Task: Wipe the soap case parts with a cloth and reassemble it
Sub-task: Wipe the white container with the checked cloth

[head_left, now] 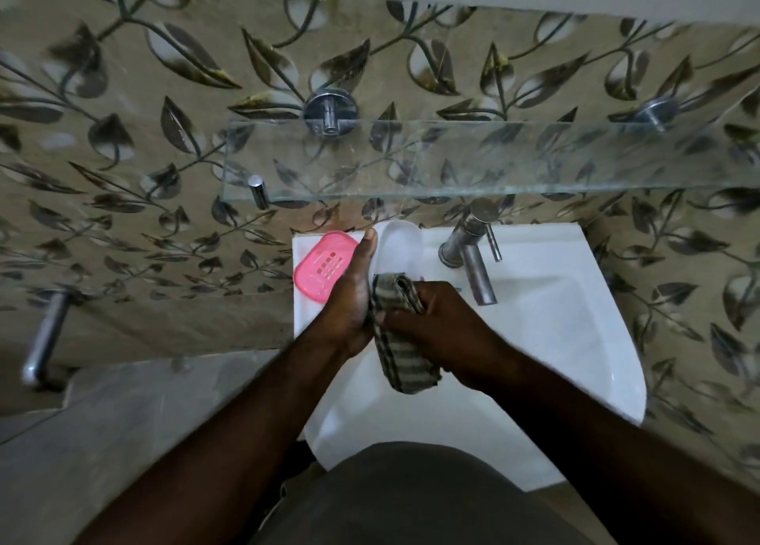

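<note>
A white soap case part (401, 246) is held over the back of the sink by my left hand (351, 293), whose thumb runs along its left edge. My right hand (440, 322) grips a striped grey-green cloth (401, 355) and presses the bunched top of it against the near end of the white part. The cloth's loose end hangs down over the basin. A pink slotted soap case part (325, 265) lies flat on the sink's back left corner, just left of my left hand.
The white sink (575, 339) fills the middle, with a chrome tap (473, 256) right of the hands. A glass shelf (493, 158) juts from the leaf-patterned wall above. A chrome bar (45, 339) sticks out at the left.
</note>
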Motion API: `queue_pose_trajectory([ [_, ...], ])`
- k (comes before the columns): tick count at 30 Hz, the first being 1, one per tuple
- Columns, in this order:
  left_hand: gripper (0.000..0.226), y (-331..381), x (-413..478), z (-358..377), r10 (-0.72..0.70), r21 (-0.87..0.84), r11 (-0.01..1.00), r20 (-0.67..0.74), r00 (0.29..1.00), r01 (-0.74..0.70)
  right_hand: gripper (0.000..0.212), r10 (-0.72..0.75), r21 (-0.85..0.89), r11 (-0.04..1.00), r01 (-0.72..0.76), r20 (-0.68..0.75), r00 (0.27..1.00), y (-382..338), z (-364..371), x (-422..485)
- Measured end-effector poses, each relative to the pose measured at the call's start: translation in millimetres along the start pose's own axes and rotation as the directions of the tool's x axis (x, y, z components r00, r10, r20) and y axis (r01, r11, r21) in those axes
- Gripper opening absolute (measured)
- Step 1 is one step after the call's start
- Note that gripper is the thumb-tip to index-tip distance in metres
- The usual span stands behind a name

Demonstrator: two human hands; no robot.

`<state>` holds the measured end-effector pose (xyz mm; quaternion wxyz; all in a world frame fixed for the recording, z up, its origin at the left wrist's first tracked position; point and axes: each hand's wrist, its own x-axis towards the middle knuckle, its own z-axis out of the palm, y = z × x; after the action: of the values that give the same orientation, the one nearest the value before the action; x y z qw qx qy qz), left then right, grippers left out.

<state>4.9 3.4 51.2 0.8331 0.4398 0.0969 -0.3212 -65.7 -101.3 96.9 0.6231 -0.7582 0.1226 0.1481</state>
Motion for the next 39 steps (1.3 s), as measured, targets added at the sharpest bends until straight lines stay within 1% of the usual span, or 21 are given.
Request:
queue_pose_trajectory([
  [2, 0.055, -5, -3, 4, -0.049, 0.002, 0.999, 0.049, 0.998, 0.048, 0.007, 0.062, 0.067, 0.996, -0.062, 0.003, 0.998, -10, -9, 3],
  [4, 0.06, -11, -4, 8, -0.088, -0.014, 0.996, 0.119, 0.989, 0.091, 0.01, 0.119, 0.309, 0.945, -0.105, -0.026, 0.992, -19, -13, 8],
  [6, 0.06, -4, -3, 10, -0.094, -0.029, 0.995, 0.16, 0.983, 0.1, 0.016, 0.115, 0.464, 0.883, -0.069, -0.073, 0.991, -25, -9, 9],
  [7, 0.06, 1, -1, 8, -0.074, -0.029, 0.996, 0.141, 0.987, 0.078, 0.015, 0.082, 0.45, 0.893, -0.033, -0.091, 0.992, -24, -4, 9],
  [9, 0.06, 10, 5, 5, -0.036, -0.019, 0.999, 0.071, 0.997, 0.037, 0.007, -0.028, 0.299, 0.953, 0.054, -0.091, 0.995, -15, 5, 6],
  [11, 0.061, 11, 12, 1, 0.016, 0.034, 0.999, -0.019, 1.0, -0.016, 0.01, -0.121, -0.048, 0.992, 0.117, -0.091, 0.989, 2, 12, 6],
  [13, 0.065, 7, 12, 0, 0.015, 0.09, 0.996, -0.077, 0.997, -0.008, 0.017, -0.226, -0.518, 0.844, 0.141, -0.104, 0.969, 18, 14, 9],
  [15, 0.061, 0, 10, 0, -0.015, 0.038, 0.999, -0.089, 0.996, 0.018, 0.016, -0.24, -0.632, 0.763, 0.137, -0.079, 0.967, 20, 14, 11],
  [16, 0.058, -2, 9, -1, -0.016, 0.016, 1.0, -0.089, 0.996, 0.018, 0.013, -0.174, -0.54, 0.837, 0.093, -0.101, 0.979, 15, 13, 12],
  [18, 0.059, -3, 8, 0, 0.005, 0.022, 1.0, -0.064, 0.998, -0.004, 0.012, -0.022, -0.113, 0.994, 0.005, -0.152, 0.988, 7, 13, 13],
  [20, 0.06, 0, 8, 5, 0.059, 0.033, 0.998, -0.041, 0.997, -0.058, 0.008, 0.014, 0.149, 0.989, 0.012, -0.172, 0.985, 0, 12, 9],
  [23, 0.052, 12, 12, 10, 0.119, 0.073, 0.991, -0.063, 0.991, -0.114, 0.014, -0.168, -0.005, 0.985, 0.17, -0.186, 0.968, 6, 15, 4],
  [26, 0.053, 19, 15, 10, 0.086, 0.124, 0.989, -0.071, 0.994, -0.076, 0.013, -0.376, -0.507, 0.828, 0.239, -0.186, 0.908, 24, 10, 13],
  [27, 0.053, 17, 16, 10, 0.079, 0.131, 0.989, -0.08, 0.994, -0.068, 0.013, -0.371, -0.549, 0.808, 0.216, -0.188, 0.91, 24, 10, 15],
  [29, 0.053, 13, 15, 10, 0.069, 0.128, 0.99, -0.088, 0.994, -0.057, 0.019, -0.248, -0.424, 0.896, 0.13, -0.236, 0.94, 17, 12, 15],
  [31, 0.053, 9, 14, 11, 0.057, 0.068, 0.996, -0.088, 0.995, -0.051, 0.021, -0.113, -0.112, 0.99, 0.086, -0.272, 0.956, 7, 15, 13],
  [33, 0.052, 9, 12, 11, 0.045, 0.024, 0.999, -0.08, 0.996, -0.043, 0.018, -0.097, 0.032, 0.994, 0.109, -0.262, 0.96, 4, 14, 9],
  [34, 0.051, 10, 12, 10, 0.045, 0.022, 0.999, -0.079, 0.996, -0.044, 0.019, -0.141, -0.041, 0.99, 0.135, -0.247, 0.959, 7, 15, 8],
  [36, 0.049, 11, 13, 6, 0.048, 0.052, 0.998, -0.089, 0.995, -0.043, 0.016, -0.305, -0.374, 0.9, 0.225, -0.171, 0.937, 21, 12, 8],
  [37, 0.05, 12, 12, 6, 0.038, 0.069, 0.997, -0.101, 0.994, -0.031, 0.011, -0.388, -0.543, 0.793, 0.274, -0.104, 0.916, 28, 7, 9],
  [39, 0.055, 10, 11, 5, -0.004, 0.072, 0.997, -0.106, 0.994, 0.012, 0.027, -0.41, -0.761, 0.579, 0.291, 0.037, 0.911, 37, -3, 13],
])
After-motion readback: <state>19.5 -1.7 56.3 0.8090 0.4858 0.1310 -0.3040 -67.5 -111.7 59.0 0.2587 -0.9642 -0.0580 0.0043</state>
